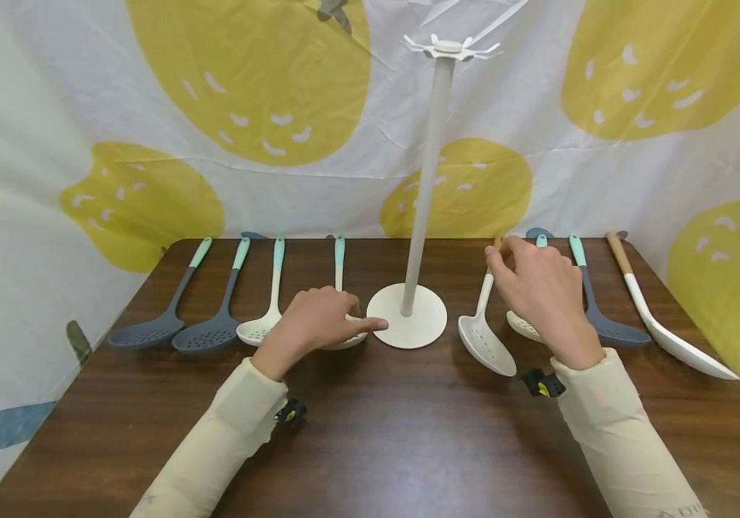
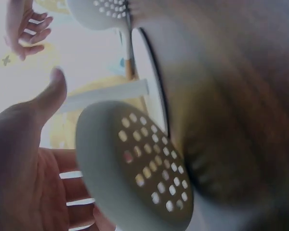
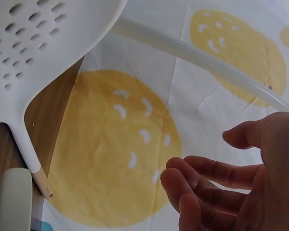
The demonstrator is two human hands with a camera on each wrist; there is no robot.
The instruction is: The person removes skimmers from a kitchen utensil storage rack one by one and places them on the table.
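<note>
My left hand (image 1: 318, 316) hovers over a cream slotted skimmer (image 1: 340, 273) with a mint handle, thumb stretched toward the round base of the white stand (image 1: 409, 338). In the left wrist view the perforated skimmer bowl (image 2: 98, 159) partly hides the extended fingers; no grip on it shows. My right hand (image 1: 538, 280) is raised near the wooden handle of a white slotted skimmer (image 1: 486, 349). Its fingers bend loosely with nothing between them in the right wrist view, where that skimmer's bowl (image 3: 53, 53) is at upper left. Behind this hand lies a cream slotted utensil (image 1: 524, 326), partly hidden.
Left of the stand lie two dark slotted skimmers (image 1: 150, 331) and another cream one (image 1: 256, 329). On the right are a dark utensil (image 1: 616, 331) and a white one with a wooden handle (image 1: 687, 352). A hook ring (image 1: 448, 49) tops the stand. A lemon-patterned cloth (image 1: 318, 194) hangs behind.
</note>
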